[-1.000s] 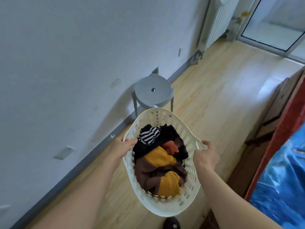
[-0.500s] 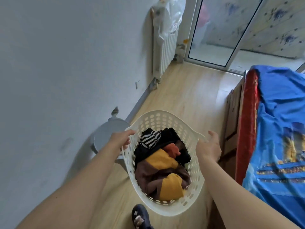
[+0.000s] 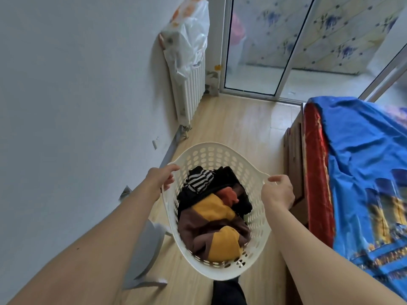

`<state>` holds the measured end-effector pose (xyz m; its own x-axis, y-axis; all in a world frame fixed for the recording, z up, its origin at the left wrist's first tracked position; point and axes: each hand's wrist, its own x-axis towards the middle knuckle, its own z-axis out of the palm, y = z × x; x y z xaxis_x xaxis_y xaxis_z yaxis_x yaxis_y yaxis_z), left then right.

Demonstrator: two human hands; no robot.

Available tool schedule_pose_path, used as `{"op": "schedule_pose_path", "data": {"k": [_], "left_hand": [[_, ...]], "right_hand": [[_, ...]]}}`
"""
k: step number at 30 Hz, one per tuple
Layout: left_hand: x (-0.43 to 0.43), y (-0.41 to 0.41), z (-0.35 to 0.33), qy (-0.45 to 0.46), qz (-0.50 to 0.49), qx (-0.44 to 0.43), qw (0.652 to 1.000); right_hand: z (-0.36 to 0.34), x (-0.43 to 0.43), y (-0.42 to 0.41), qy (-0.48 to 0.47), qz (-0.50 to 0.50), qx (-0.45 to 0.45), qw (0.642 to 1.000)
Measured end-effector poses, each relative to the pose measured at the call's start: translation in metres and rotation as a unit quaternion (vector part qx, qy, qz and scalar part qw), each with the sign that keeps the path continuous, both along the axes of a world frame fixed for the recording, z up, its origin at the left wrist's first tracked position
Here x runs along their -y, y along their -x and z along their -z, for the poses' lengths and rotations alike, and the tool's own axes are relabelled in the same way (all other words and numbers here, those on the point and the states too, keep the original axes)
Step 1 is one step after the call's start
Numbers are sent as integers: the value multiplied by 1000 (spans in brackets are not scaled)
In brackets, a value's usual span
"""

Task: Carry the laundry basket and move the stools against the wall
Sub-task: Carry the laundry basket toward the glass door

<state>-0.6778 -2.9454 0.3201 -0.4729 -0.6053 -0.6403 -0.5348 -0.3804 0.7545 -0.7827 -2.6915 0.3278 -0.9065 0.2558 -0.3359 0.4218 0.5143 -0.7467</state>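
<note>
I hold a white perforated laundry basket (image 3: 211,155) in front of me, above the wooden floor. It is filled with clothes (image 3: 211,214) in black, striped, orange, brown and yellow. My left hand (image 3: 161,179) grips its left rim and my right hand (image 3: 278,191) grips its right rim. A grey round stool (image 3: 145,254) stands by the wall at lower left, mostly hidden behind my left forearm.
The grey wall (image 3: 77,106) runs along the left. A white radiator (image 3: 189,89) with a plastic bag (image 3: 189,38) on top stands ahead. Glass sliding doors (image 3: 259,47) close the far end. A bed with a blue cover (image 3: 363,161) fills the right side.
I have walked forward with the basket. The stool, a second ago ahead of the basket, now lies beside and behind my left arm. The radiator and doors are nearer.
</note>
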Motion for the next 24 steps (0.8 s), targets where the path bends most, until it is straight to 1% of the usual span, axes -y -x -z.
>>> {"op": "schedule_pose_path", "data": {"k": [9, 17, 24], "left_hand": [[47, 193, -15, -21, 9, 18, 1000], [78, 344, -17, -22, 15, 14, 1000], [129, 503, -16, -24, 19, -3, 1000]], "right_hand": [[-13, 51, 188, -2, -13, 1, 1000], [-14, 83, 337, -1, -19, -2, 1000], [-8, 130, 487, 3, -8, -22, 1000]]}}
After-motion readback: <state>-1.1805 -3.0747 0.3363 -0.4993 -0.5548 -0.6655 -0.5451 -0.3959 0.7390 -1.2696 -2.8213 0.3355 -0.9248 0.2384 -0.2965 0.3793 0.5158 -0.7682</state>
